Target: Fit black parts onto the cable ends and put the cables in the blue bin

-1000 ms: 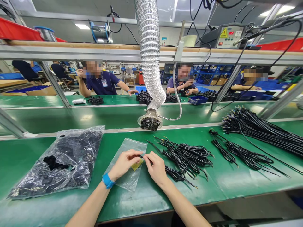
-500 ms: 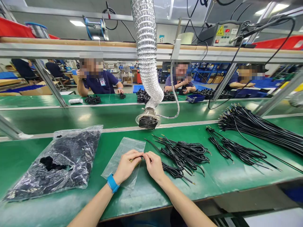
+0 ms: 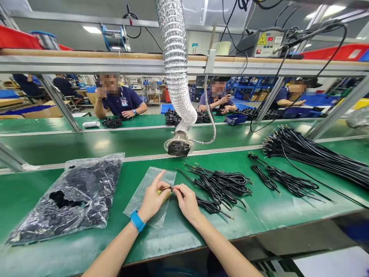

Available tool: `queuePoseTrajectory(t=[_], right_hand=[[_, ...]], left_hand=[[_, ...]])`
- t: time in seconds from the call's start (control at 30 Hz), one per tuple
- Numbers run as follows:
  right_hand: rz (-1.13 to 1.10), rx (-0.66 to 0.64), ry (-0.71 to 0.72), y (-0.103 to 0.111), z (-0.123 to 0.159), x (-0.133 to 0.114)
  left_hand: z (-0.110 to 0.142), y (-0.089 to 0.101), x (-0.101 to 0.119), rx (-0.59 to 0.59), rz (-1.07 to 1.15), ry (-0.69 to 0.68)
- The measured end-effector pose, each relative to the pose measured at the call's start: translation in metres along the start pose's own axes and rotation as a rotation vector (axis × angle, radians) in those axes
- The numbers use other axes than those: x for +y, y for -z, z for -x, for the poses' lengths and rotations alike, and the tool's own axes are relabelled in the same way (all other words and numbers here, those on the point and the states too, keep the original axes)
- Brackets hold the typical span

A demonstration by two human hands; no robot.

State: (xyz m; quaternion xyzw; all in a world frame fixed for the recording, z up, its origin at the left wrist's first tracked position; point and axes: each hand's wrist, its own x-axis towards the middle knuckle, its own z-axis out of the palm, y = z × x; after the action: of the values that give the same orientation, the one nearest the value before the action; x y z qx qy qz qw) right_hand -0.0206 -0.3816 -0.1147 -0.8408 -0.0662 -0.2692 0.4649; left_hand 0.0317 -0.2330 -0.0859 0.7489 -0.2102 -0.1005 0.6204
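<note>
Over a clear plastic zip bag [image 3: 138, 192], my two hands meet at a small dark piece [image 3: 171, 188], too small to name. My left hand [image 3: 152, 198], with a blue wristband [image 3: 137, 222], pinches its left side; the index finger points up and away. Something yellowish shows by the left fingers. On the other side, the thumb and fingertips of my right hand [image 3: 186, 200] are closed on the same piece. Right beside that hand lie coiled black cables [image 3: 221, 184] with bare wire ends.
To the left lies a large clear bag [image 3: 95, 200] of black parts. More coiled cables [image 3: 288, 179] and a thick bundle of straight cables [image 3: 311, 154] lie at the right. A fan on a silver duct [image 3: 178, 148] hangs ahead. Several people sit across the bench.
My left index finger has lifted off and straightened upward, showing more of the small dark piece. My right hand has stayed nearly still. A person across has drawn a hand back from a black part.
</note>
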Motion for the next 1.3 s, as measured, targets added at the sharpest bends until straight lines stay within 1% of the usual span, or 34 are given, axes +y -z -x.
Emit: queuePoseTrajectory(t=[0.17,0.3,0.4,0.47,0.53,0.6,0.67,0.7,0.77,0.8,0.83,0.9,0.97,1.0,1.03,1.1,1.17,1.23,1.3], right_hand=[[0.052,-0.069,0.03,0.003,-0.001,0.005],[0.083,-0.087,0.02,0.0,-0.002,0.007],[0.097,-0.075,-0.007,0.002,-0.002,-0.003],[0.057,-0.055,-0.047,0.014,-0.006,-0.017],[-0.02,-0.027,-0.12,0.038,-0.014,-0.036],[-0.134,0.035,-0.238,0.076,-0.025,-0.059],[-0.146,0.09,-0.281,0.123,-0.038,-0.083],[-0.143,0.12,-0.304,0.149,-0.045,-0.092],[-0.128,0.127,-0.423,0.201,-0.06,-0.104],[-0.086,0.152,-0.469,0.225,-0.068,-0.104],[-0.013,0.198,-0.499,0.247,-0.077,-0.099],[0.219,0.239,-0.553,0.28,-0.094,-0.075],[0.569,0.234,-0.687,0.298,-0.107,-0.036],[0.741,0.191,-0.743,0.302,-0.109,-0.013],[0.796,0.168,-0.774,0.302,-0.108,0.01],[0.852,0.108,-0.81,0.297,-0.1,0.051],[0.878,0.052,-0.848,0.286,-0.087,0.079],[0.936,0.071,-0.843,0.271,-0.078,0.091],[0.985,0.081,-0.779,0.254,-0.079,0.089]], left_hand=[[0.004,-0.002,-0.004,-0.045,-0.112,-0.077],[0.001,-0.001,-0.004,-0.05,-0.104,-0.069],[0.001,0.001,-0.004,-0.045,-0.109,-0.065],[0.001,0.004,-0.006,-0.002,-0.137,-0.074],[0.0,0.009,-0.01,0.063,-0.167,-0.123],[-0.002,0.016,-0.014,0.147,-0.257,-0.157],[-0.004,0.023,-0.018,0.201,-0.355,-0.139],[-0.005,0.025,-0.019,0.207,-0.398,-0.13],[-0.004,0.025,-0.02,0.192,-0.462,-0.141],[-0.004,0.024,-0.019,0.189,-0.476,-0.165],[-0.003,0.022,-0.018,0.193,-0.481,-0.193],[-0.003,0.015,-0.015,0.204,-0.479,-0.257],[-0.005,0.01,-0.013,0.202,-0.479,-0.318],[-0.006,0.009,-0.013,0.19,-0.485,-0.345],[-0.007,0.009,-0.013,0.175,-0.492,-0.366],[-0.01,0.011,-0.015,0.163,-0.495,-0.371],[-0.012,0.015,-0.018,0.164,-0.485,-0.344],[-0.013,0.017,-0.02,0.173,-0.479,-0.33],[-0.014,0.017,-0.021,0.175,-0.487,-0.358]])
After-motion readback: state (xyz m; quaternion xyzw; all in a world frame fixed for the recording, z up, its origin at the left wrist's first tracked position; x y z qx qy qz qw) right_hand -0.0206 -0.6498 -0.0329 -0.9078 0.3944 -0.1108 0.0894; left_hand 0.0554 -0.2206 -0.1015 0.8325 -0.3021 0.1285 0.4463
